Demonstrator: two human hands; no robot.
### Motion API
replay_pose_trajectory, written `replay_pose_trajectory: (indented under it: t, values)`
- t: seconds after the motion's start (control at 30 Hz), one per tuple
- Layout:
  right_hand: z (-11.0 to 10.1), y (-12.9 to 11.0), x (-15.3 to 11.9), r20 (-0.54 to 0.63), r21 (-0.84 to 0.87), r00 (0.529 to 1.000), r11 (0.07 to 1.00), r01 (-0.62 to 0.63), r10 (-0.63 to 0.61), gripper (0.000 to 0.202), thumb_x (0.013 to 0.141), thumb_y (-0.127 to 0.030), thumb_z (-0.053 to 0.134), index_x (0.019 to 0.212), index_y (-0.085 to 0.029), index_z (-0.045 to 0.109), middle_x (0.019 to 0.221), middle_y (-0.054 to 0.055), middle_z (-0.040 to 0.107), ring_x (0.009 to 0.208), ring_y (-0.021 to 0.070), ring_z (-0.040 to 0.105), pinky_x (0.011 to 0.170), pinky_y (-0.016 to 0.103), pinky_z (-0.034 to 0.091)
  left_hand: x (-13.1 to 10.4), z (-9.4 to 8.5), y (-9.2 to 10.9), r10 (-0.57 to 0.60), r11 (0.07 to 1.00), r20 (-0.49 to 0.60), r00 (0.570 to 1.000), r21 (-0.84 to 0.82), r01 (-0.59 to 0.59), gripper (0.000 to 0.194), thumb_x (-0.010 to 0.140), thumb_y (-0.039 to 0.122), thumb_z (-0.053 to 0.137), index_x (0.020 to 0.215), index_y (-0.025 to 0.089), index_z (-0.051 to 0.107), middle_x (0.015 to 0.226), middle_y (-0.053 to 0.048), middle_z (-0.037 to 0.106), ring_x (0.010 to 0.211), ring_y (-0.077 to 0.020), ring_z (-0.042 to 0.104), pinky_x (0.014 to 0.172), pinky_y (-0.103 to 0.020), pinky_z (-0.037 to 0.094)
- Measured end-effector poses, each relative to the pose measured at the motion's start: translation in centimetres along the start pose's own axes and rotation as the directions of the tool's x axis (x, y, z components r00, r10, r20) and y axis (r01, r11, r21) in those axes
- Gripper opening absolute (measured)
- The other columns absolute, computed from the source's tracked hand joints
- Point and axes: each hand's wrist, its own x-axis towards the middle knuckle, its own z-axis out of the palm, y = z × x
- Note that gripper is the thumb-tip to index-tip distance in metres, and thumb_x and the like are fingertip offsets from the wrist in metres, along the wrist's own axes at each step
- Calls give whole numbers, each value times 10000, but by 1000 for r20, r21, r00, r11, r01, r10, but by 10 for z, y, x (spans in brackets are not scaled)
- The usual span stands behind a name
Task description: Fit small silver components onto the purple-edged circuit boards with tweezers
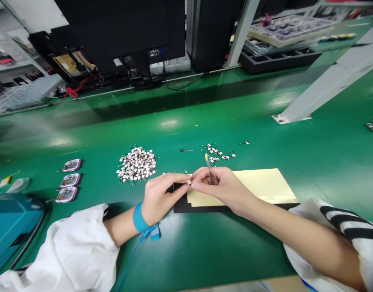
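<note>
Green bench mat (204, 251) fills the frame; both hands meet at centre. Left hand (158, 197), blue wrist strap (140, 217) with its cord, is pinched narrow, thumb and forefinger closed on a tiny metal chip (189, 183). Right hand (223, 187) meets it from the right, fingertips touching the same chip, while also gripping thin tweezers (209, 168) that stick up past the knuckles, tip pointing to upper centre. Chip sits just above the left edge of a pale yellow sheet (265, 184) lying on a black backing (182, 205), lower centre. Pile of like chips (137, 163) left of centre, smaller scatter (218, 153) above the right hand, one loose dark pin (186, 150) between them. Three purple-rimmed oval parts (70, 179) in a column at mid left, teal bin (10, 227) at lower left, black monitor (119, 32) at top, white frame leg (323, 85) at upper right. Judgement: chip looks very light, rigid, smooth and easy to flick away or drop; probably best held by opposite edges with fingertips or tweezer tips, light pressure, flat faces left untouched. Sheet looks thin and bendy.
</note>
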Motion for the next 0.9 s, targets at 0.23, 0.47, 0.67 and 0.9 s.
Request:
replay_pose_trajectory:
  t: [0.23, 0.47, 0.67, 0.9]
  values:
    - [-1, -2, -1, 13, -19, 1000, 1000, -19, 20, 166, 659, -286, 665, 650, -145, 578, 752, 12, 576, 717, 128, 486, 593, 237, 330, -3, 1, -2, 10, 1000, 22, 1000, 15, -10, 230, 734, 147, 636, 950, 177, 563, 827, 0, 686, 722, -86, 656, 726, -145, 514]
    - [4, 0, 0, -5, 83, 999, 995, -45, 46, 167, 601, -210, 681, 563, -144, 532, 689, -12, 554, 674, 104, 497, 654, 234, 378, -5, 2, -3, 81, 994, 48, 995, 64, -84, 327, 755, 143, 613, 1060, 182, 498, 805, 1, 688, 783, -100, 652, 761, -159, 507]
    - [-3, -3, -1, -10, 65, 999, 997, -38, 38, 219, 614, -235, 666, 569, -157, 466, 701, 13, 596, 725, 138, 557, 717, 275, 411, -4, 2, -2, 98, 989, 63, 993, 103, -104, 319, 765, 175, 605, 1064, 181, 495, 779, -2, 689, 766, -116, 656, 728, -184, 524]
    - [-3, -5, -4, 36, -137, 998, 989, -54, 59, 242, 670, -339, 655, 704, -141, 520, 600, -37, 459, 527, 73, 365, 488, 210, 252, -3, 0, 1, 25, 999, 57, 998, 30, -27, 391, 753, 142, 605, 1110, 202, 458, 753, 27, 685, 752, -99, 654, 703, -157, 507]
